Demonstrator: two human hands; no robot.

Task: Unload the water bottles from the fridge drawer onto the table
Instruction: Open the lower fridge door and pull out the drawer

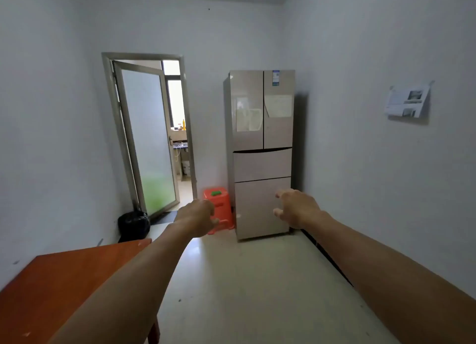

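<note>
A tall beige fridge stands against the far wall, across the room from me. Its two upper doors and its two drawers are closed, so no water bottles show. A bare reddish-brown wooden table sits at the lower left. Both my arms stretch forward in the air. My left hand hangs with loosely curled fingers and holds nothing. My right hand is spread with relaxed fingers, also holding nothing. Neither hand touches the fridge.
An orange plastic stool with a green item on top stands left of the fridge. A black bag lies by the open glass door. A paper holder hangs on the right wall. Pale floor stretches to the fridge.
</note>
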